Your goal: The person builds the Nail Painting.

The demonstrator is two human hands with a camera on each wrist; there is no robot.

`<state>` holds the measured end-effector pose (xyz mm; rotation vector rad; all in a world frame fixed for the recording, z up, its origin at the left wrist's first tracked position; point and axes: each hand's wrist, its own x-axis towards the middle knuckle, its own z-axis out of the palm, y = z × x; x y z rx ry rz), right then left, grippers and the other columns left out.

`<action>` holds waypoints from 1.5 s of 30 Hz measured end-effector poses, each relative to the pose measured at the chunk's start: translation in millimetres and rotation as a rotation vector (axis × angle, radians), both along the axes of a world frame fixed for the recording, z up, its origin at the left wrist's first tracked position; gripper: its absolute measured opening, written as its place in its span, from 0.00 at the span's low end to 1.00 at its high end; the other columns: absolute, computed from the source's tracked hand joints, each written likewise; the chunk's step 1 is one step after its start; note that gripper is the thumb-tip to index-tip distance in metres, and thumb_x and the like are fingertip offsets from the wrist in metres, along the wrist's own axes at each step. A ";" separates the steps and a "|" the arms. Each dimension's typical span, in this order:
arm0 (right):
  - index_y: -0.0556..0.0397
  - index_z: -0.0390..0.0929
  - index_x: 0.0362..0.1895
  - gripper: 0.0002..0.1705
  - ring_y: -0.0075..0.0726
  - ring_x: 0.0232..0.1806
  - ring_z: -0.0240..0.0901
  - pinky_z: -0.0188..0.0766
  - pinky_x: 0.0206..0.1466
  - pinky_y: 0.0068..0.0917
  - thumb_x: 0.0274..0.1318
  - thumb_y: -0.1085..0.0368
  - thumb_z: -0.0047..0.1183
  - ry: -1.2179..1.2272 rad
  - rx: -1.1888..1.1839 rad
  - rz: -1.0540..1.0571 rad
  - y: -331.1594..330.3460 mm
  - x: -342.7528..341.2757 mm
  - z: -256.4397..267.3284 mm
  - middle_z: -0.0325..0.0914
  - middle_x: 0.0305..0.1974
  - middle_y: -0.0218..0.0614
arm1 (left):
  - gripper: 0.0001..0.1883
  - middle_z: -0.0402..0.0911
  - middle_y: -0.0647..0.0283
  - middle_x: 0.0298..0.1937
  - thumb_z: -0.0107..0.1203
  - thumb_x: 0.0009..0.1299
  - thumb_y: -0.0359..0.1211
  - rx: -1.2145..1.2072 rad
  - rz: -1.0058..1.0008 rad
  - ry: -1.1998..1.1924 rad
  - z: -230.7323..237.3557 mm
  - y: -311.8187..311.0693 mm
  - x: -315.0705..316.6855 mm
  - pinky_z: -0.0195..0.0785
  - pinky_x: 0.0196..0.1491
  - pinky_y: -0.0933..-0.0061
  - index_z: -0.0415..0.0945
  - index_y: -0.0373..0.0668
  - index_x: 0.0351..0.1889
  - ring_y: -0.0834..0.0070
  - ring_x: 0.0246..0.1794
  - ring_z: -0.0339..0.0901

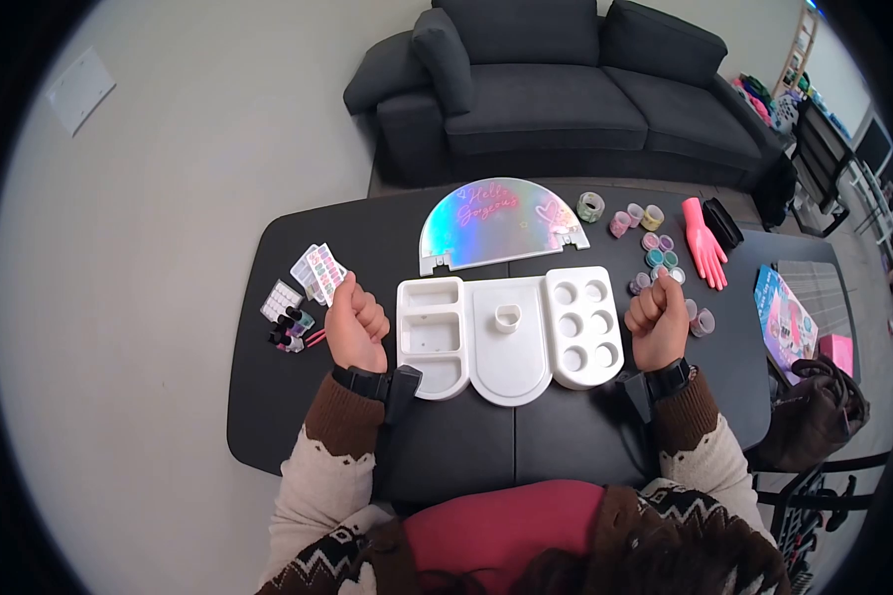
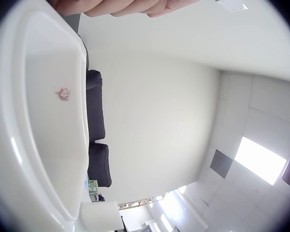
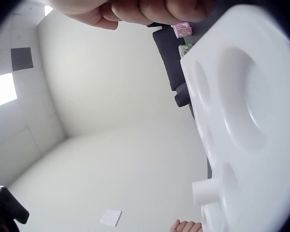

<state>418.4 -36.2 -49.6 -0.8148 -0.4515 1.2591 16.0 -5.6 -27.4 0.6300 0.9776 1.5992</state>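
My left hand (image 1: pixel 358 325) is curled into a fist with the thumb uppermost, just left of the white tray (image 1: pixel 509 382). On the tray's other side my right hand (image 1: pixel 658 322) makes a similar fist, beside small glitter jars (image 1: pixel 702 322). Neither hand shows anything in its grip. The tray has three compartments on the left, six round wells on the right and a short white post (image 1: pixel 507 318) in the middle. Behind it lies a shiny half-round panel (image 1: pixel 501 230). In the left wrist view, curled fingers (image 2: pixel 116 6) show above a tray compartment (image 2: pixel 53 130).
Sticker sheets (image 1: pixel 322 273), nail polish bottles (image 1: pixel 293 322) and pink tweezers (image 1: pixel 316 338) lie at the left. A pink hand model (image 1: pixel 704 248), a black case (image 1: pixel 723 224) and a colourful box (image 1: pixel 786 317) are at the right. A dark sofa (image 1: pixel 556 109) stands behind the table.
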 end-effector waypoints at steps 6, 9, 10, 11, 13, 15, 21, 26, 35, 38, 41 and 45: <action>0.38 0.53 0.23 0.30 0.22 0.19 0.37 0.38 0.24 0.30 0.83 0.52 0.52 -0.007 -0.010 0.001 -0.3 -0.6 0.7 0.43 0.18 0.19 | 0.30 0.46 0.78 0.17 0.53 0.88 0.44 -0.013 -0.026 0.000 -0.9 0.6 -1.5 0.37 0.20 0.72 0.50 0.57 0.22 0.83 0.16 0.39; 0.38 0.53 0.23 0.31 0.22 0.19 0.37 0.38 0.24 0.30 0.83 0.52 0.51 -0.014 -0.018 0.005 -0.3 -0.9 -0.4 0.43 0.18 0.19 | 0.30 0.46 0.78 0.17 0.53 0.88 0.44 -0.031 -0.041 0.001 -1.6 0.3 -1.7 0.37 0.21 0.73 0.50 0.57 0.22 0.83 0.16 0.39; 0.38 0.53 0.23 0.31 0.22 0.19 0.37 0.38 0.24 0.31 0.83 0.52 0.51 -0.023 -0.021 0.008 -0.1 -0.8 -1.1 0.43 0.18 0.19 | 0.30 0.46 0.78 0.17 0.53 0.88 0.44 -0.042 -0.046 0.001 -1.7 0.2 -1.2 0.37 0.21 0.73 0.50 0.58 0.22 0.83 0.16 0.39; 0.38 0.53 0.23 0.31 0.22 0.19 0.37 0.38 0.24 0.31 0.83 0.52 0.51 -0.023 -0.020 0.008 0.3 -1.0 -1.8 0.43 0.18 0.19 | 0.30 0.46 0.78 0.17 0.53 0.88 0.44 -0.042 -0.046 0.001 -0.9 -0.1 -0.4 0.37 0.21 0.73 0.50 0.58 0.22 0.83 0.16 0.39; 0.38 0.53 0.23 0.31 0.23 0.19 0.38 0.38 0.24 0.31 0.82 0.51 0.51 -0.016 -0.041 0.047 0.5 -1.6 -2.8 0.44 0.18 0.19 | 0.30 0.46 0.79 0.18 0.54 0.88 0.45 -0.063 -0.052 0.011 1.3 -1.3 1.6 0.37 0.21 0.73 0.51 0.58 0.22 0.83 0.16 0.39; 0.38 0.53 0.23 0.31 0.23 0.19 0.38 0.38 0.24 0.31 0.82 0.51 0.52 -0.036 -0.049 0.064 -0.3 -2.8 -0.9 0.44 0.18 0.19 | 0.30 0.47 0.79 0.18 0.54 0.88 0.45 -0.065 -0.059 0.016 0.6 -2.1 2.6 0.37 0.21 0.73 0.51 0.58 0.22 0.84 0.16 0.39; 0.37 0.54 0.23 0.30 0.23 0.19 0.39 0.38 0.24 0.31 0.82 0.52 0.52 -0.093 -0.095 0.129 1.0 -6.1 -3.4 0.45 0.18 0.18 | 0.29 0.47 0.80 0.18 0.54 0.88 0.45 -0.051 -0.113 0.031 -0.6 -3.3 4.6 0.38 0.21 0.73 0.53 0.58 0.23 0.84 0.16 0.40; 0.38 0.57 0.24 0.29 0.21 0.19 0.40 0.38 0.23 0.29 0.82 0.52 0.52 -0.176 -0.081 0.167 1.2 -1.4 -0.4 0.47 0.19 0.18 | 0.28 0.49 0.79 0.18 0.54 0.89 0.44 -0.033 -0.194 0.038 -1.3 -2.4 2.1 0.40 0.22 0.74 0.54 0.57 0.24 0.84 0.16 0.42; 0.51 0.79 0.67 0.26 0.32 0.66 0.75 0.70 0.71 0.36 0.84 0.45 0.47 -0.623 0.242 0.328 28.3 23.9 99.7 0.81 0.64 0.37 | 0.26 0.83 0.56 0.69 0.50 0.89 0.53 -0.101 -0.374 0.353 35.7 28.6 -31.4 0.71 0.71 0.64 0.76 0.42 0.70 0.69 0.69 0.78; 0.55 0.63 0.86 0.38 0.42 0.91 0.49 0.44 0.92 0.48 0.84 0.45 0.47 -0.492 0.023 0.781 94.3 63.8 45.8 0.61 0.87 0.42 | 0.40 0.66 0.44 0.85 0.50 0.88 0.57 -0.149 -0.504 0.368 27.0 47.7 -36.1 0.58 0.85 0.55 0.62 0.37 0.86 0.57 0.85 0.65; 0.54 0.64 0.86 0.39 0.42 0.91 0.49 0.46 0.92 0.49 0.84 0.44 0.47 -0.559 -0.202 0.827 114.6 47.5 43.9 0.60 0.87 0.43 | 0.44 0.55 0.38 0.89 0.50 0.87 0.59 -0.167 -0.532 0.340 23.1 54.9 -26.3 0.52 0.88 0.51 0.57 0.37 0.89 0.51 0.90 0.57; 0.57 0.67 0.83 0.38 0.47 0.88 0.56 0.57 0.87 0.54 0.84 0.44 0.49 -0.655 -0.301 0.753 123.8 24.6 55.6 0.63 0.85 0.49 | 0.44 0.55 0.34 0.89 0.48 0.88 0.58 -0.202 -0.535 0.317 17.8 58.4 -15.1 0.54 0.88 0.51 0.55 0.35 0.89 0.50 0.90 0.58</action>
